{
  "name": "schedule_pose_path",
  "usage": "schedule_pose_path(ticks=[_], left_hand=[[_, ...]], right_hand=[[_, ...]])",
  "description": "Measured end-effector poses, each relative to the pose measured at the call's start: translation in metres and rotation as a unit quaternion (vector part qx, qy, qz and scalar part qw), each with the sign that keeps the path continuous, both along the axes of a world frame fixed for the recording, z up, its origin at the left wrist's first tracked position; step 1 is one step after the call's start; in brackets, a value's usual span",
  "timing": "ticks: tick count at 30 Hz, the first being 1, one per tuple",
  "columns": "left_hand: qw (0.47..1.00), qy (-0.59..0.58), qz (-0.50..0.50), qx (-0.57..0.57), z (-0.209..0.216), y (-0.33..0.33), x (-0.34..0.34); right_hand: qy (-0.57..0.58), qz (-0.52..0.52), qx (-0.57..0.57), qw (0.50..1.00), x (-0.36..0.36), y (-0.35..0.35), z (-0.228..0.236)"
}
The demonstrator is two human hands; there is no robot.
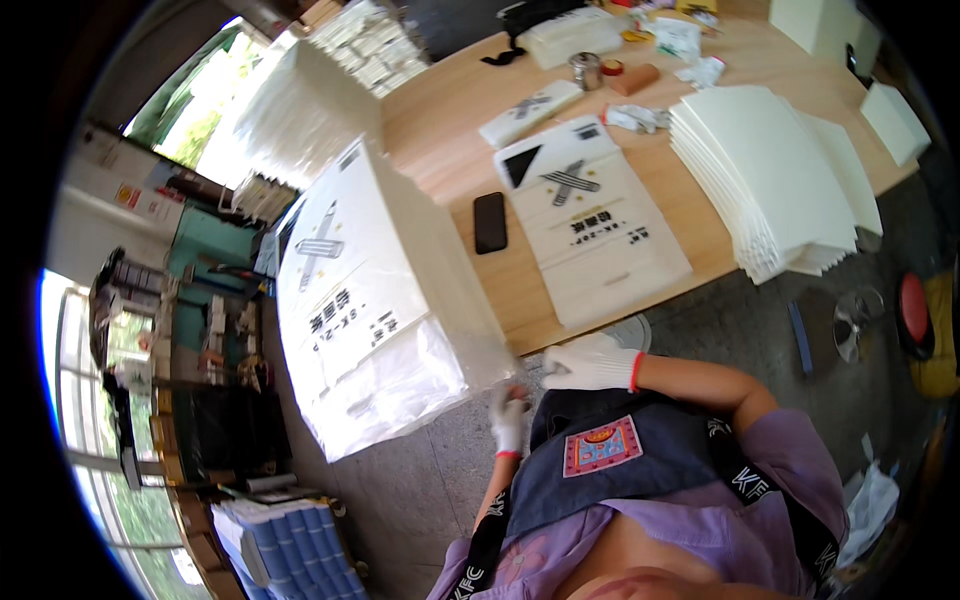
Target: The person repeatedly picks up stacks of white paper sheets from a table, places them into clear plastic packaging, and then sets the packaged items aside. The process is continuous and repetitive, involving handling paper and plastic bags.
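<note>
My left hand [508, 425], in a white glove with a red cuff, is beside the near corner of a tall stack of printed, clear plastic sleeves [400, 300]. Its fingers look curled; what they hold, if anything, is too small to make out. Just to the right, in front of the table edge, my right hand [592, 364] wears a matching glove. The fingers bend inward toward the left hand, their tips partly hidden. Beyond it a flat printed plastic sleeve [610, 235] lies on the table, with a black phone [490, 223] between it and the tall stack.
A fanned stack of white sheets [760, 170] overhangs the wooden table's [440, 110] right edge. Farther back are a folded printed pack [530, 112], a metal tin [585, 70], tape rolls and a loose glove [637, 118]. A stool [912, 308] stands at right; blue-covered stacks [285, 545] sit lower left.
</note>
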State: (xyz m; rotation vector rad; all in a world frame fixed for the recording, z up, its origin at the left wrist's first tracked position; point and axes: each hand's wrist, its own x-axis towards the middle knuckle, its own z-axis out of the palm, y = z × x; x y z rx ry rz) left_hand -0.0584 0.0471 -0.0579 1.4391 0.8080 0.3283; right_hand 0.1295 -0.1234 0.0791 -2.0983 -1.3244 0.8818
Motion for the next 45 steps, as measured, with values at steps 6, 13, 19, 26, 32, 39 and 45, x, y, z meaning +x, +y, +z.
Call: schedule_pose_path(ticks=[6, 13, 19, 26, 32, 39, 45], left_hand=[[0.882, -0.039, -0.292, 0.369, 0.064, -0.065, 0.176], [0.782, 0.089, -0.394, 0.475, 0.064, -0.084, 0.268], [0.814, 0.094, -0.415, 0.396, 0.058, -0.069, 0.271], [0.844, 0.027, -0.398, 0.358, 0.104, -0.071, 0.274], [0.941, -0.072, -0.235, 0.233, 0.06, -0.054, 0.292], [0.928, -0.263, -0.226, -0.134, 0.156, -0.058, 0.295], [0.856, -0.255, -0.348, 0.285, 0.163, -0.132, 0.275]], right_hand=[[0.017, -0.185, -0.08, 0.979, -0.003, -0.115, -0.041], [0.042, -0.32, -0.089, 0.942, -0.016, -0.154, -0.04], [0.053, -0.324, -0.05, 0.943, -0.014, -0.158, -0.047], [0.247, -0.433, 0.157, 0.852, 0.068, -0.101, -0.049], [0.17, -0.476, 0.206, 0.838, 0.117, -0.048, -0.053], [0.039, -0.43, -0.111, 0.895, 0.108, -0.142, -0.052], [0.0, -0.396, 0.258, 0.881, 0.103, -0.101, -0.022]])
